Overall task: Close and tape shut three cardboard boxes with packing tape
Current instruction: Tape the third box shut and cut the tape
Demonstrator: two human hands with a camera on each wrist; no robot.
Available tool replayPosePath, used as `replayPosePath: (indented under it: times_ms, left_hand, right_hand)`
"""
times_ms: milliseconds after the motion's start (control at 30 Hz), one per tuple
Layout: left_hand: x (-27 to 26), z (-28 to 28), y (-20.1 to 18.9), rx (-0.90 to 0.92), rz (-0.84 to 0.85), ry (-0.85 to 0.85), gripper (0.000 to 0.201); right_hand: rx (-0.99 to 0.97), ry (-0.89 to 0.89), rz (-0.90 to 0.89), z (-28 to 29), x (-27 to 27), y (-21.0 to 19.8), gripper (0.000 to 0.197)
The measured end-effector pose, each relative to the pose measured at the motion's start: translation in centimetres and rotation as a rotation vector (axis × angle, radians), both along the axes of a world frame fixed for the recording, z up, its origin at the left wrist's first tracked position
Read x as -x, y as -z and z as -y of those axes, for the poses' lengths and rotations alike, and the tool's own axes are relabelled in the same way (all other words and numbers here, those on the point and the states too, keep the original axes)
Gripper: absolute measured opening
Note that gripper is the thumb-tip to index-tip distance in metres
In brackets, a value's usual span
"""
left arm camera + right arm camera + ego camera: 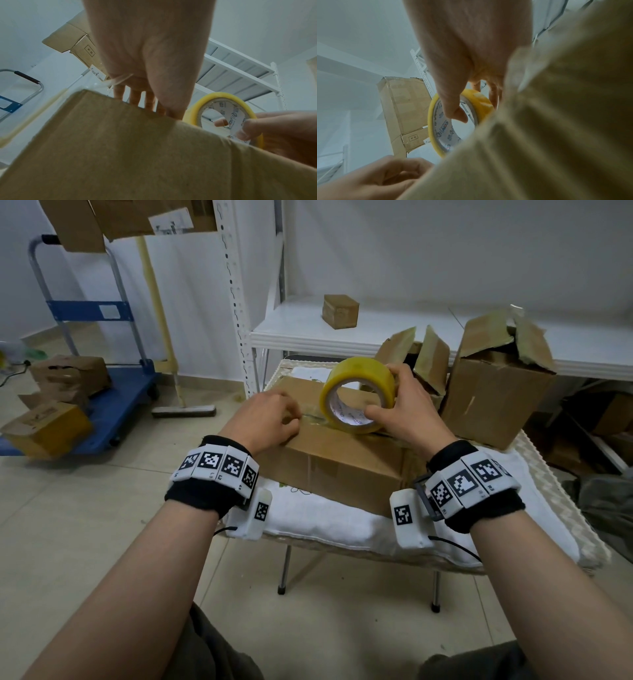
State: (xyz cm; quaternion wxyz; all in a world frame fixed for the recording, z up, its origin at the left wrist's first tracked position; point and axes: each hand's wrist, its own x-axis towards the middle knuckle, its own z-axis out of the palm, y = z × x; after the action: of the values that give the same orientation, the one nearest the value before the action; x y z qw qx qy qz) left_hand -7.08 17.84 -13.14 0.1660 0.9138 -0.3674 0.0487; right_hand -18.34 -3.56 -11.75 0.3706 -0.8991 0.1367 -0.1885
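Note:
A closed cardboard box [335, 463] lies on the cloth-covered small table [325, 525]. On its top stands a yellow roll of packing tape [356, 374], on edge. My right hand [397, 398] grips the roll, thumb inside the core and fingers over the outer rim; the right wrist view shows the roll [481, 100] under that thumb. A short clear strip runs from the roll along the top seam to my left hand [287, 419], whose fingertips press it onto the box. Two open boxes, a big one [493, 402] and a smaller one [424, 361], stand at the table's right rear.
A white shelf [376, 333] behind the table carries a small taped box [340, 311]. At left a blue trolley [113, 409] holds more boxes [68, 374], with a broom [185, 409] beside it. Another box [48, 429] sits at the far left.

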Motion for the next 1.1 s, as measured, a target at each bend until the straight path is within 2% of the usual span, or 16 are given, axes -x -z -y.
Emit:
replayPosePath:
  times_ms: [100, 267, 633, 800, 967, 1100]
  left_hand:
    - [0.3, 0.2, 0.0, 0.031, -0.013, 0.044, 0.011]
    - [0.7, 0.6, 0.1, -0.019, 0.01, 0.081, 0.03]
    - [0.6, 0.9, 0.2, 0.016, -0.036, 0.133, 0.027]
    - [0.6, 1.0, 0.5, -0.046, -0.005, 0.124, 0.04]
    - [0.5, 1.0, 0.5, -0.028, -0.011, 0.095, 0.036]
    - [0.5, 0.8, 0.9, 0.008, -0.085, 0.099, 0.036]
  right_hand:
    - [0.012, -0.01, -0.05, 0.0, 0.2, -0.2, 0.061]
    - [-0.002, -0.004, -0.091, -0.3, 0.6, -0.6, 0.059]
    - [-0.024, -0.009, -0.157, -0.1, 0.9, -0.9, 0.059]
    - [-0.115, 0.016, -0.112, 0.1, 0.9, -1.0, 0.053]
    - [-0.094, 0.005, -0.003, -0.1, 0.9, -0.9, 0.037]
    - [-0.087, 0.01, 0.039, -0.5, 1.2, -0.8, 0.04]
